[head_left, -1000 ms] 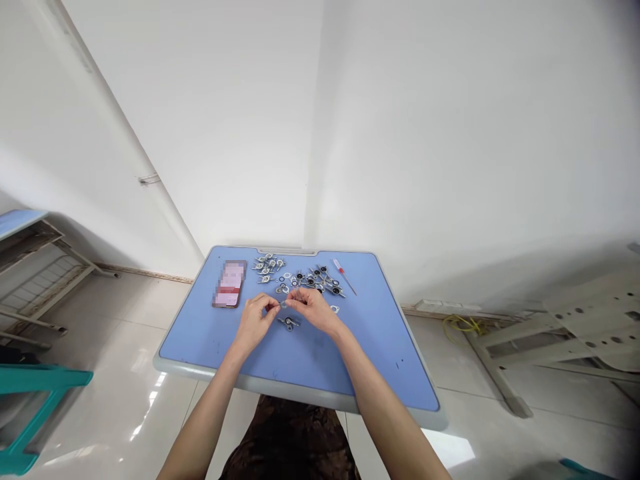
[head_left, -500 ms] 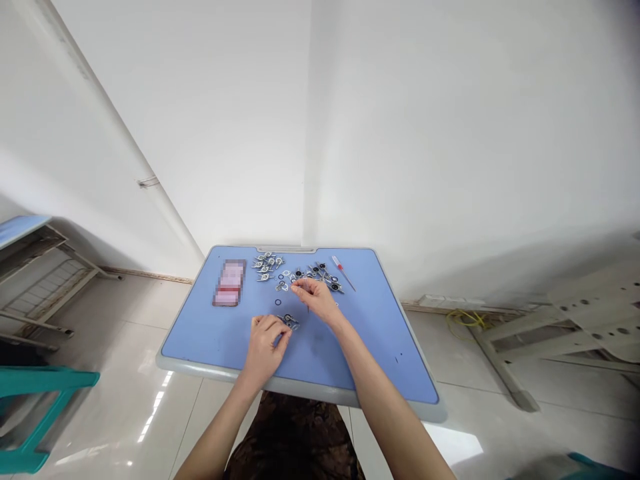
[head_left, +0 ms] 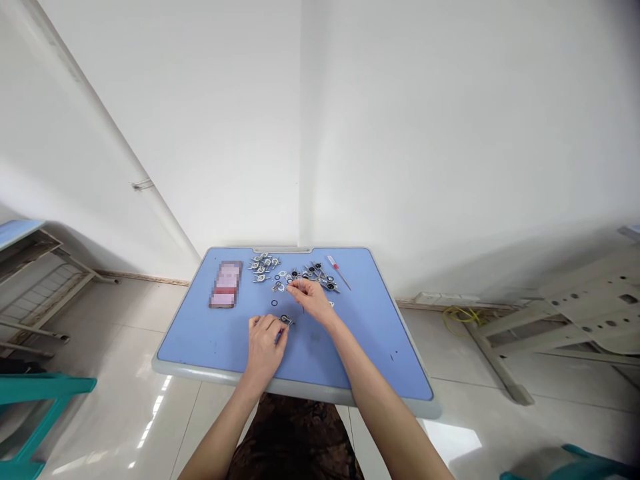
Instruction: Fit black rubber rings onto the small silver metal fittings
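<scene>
L hand (head_left: pixel 265 343) pinching small metal fitting (head_left: pixel 287 321) w/ black ring (head_left: pixel 285 318); R hand (head_left: pixel 313 300) pinching, item unclear.

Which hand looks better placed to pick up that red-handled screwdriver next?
Probably the right hand: it is much nearer the red-handled screwdriver, just past the scattered metal parts. The left hand sits further back, its fingers at a metal fitting.
</scene>
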`<action>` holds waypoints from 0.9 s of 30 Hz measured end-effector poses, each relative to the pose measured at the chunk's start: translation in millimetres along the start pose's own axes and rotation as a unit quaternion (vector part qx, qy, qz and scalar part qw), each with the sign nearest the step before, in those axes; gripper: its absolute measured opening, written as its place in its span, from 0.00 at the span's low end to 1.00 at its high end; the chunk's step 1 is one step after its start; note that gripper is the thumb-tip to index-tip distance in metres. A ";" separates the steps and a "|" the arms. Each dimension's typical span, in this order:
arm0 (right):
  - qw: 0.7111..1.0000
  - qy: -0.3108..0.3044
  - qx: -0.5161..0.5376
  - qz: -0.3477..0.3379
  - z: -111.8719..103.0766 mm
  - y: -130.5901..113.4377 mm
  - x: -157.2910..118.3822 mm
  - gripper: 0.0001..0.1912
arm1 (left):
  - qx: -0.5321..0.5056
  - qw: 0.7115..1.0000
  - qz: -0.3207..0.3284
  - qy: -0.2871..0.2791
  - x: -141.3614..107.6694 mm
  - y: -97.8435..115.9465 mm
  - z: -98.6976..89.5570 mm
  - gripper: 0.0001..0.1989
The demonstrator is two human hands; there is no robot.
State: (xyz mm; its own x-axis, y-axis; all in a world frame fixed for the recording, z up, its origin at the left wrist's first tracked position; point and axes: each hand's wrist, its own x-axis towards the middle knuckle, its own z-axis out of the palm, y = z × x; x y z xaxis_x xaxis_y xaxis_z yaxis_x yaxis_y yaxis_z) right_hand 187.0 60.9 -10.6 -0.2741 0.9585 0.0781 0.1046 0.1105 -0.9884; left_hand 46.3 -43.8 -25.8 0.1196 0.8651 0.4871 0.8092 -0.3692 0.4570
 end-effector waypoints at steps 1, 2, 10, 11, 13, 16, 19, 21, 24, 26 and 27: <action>1.000 0.000 -0.003 0.000 -0.1 0.1 0.2 0.18 | 0.001 1.000 -0.001 0.001 0.4 0.2 0.2 0.08; 1.000 -0.002 -0.006 0.001 -0.1 0.2 0.3 0.18 | 0.004 1.000 -0.002 0.001 0.9 0.3 0.3 0.08; 0.998 -0.029 -0.056 0.005 -0.7 -1.3 -1.7 0.14 | 0.060 0.998 0.016 0.014 0.3 0.4 3.0 0.08; 0.997 -0.033 -0.066 0.006 -0.5 -1.2 -1.9 0.14 | 0.071 0.997 0.020 0.017 -0.1 0.3 3.6 0.08; 0.995 -0.044 -0.089 0.009 -0.1 -0.4 -2.1 0.13 | 0.086 0.996 0.026 0.024 -0.7 0.1 4.9 0.09; 0.988 -0.070 -0.135 0.016 -0.1 1.8 -2.4 0.10 | 0.088 0.995 0.019 0.033 -0.7 -0.2 6.2 0.09; 0.978 -0.103 -0.180 0.024 -1.4 3.8 -2.9 0.08 | 0.076 0.996 0.003 0.040 0.0 -0.7 5.6 0.08; 0.971 -0.124 -0.201 0.027 -2.7 4.4 -3.2 0.09 | 0.059 0.997 -0.013 0.038 0.6 -1.4 4.1 0.08; 0.963 -0.147 -0.225 0.028 -4.5 4.1 -3.3 0.10 | 0.027 0.998 -0.052 0.028 1.6 -3.7 1.2 0.08; 0.958 -0.157 -0.237 0.027 -5.1 3.5 -3.3 0.11 | 0.007 0.996 -0.081 0.019 3.1 -6.1 -0.4 0.08; 0.956 -0.161 -0.242 0.025 -5.3 3.1 -3.4 0.11 | -0.002 0.995 -0.094 0.014 4.1 -7.5 -1.0 0.08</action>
State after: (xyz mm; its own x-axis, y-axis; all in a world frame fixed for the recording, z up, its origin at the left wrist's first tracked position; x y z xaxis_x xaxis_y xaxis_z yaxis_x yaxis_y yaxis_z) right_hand 193.3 59.4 -13.2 -0.5290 0.8440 -0.0882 0.5347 0.2508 -0.8070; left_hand 40.2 -37.8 -26.5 -0.0508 0.9091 0.4135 0.8134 -0.2026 0.5453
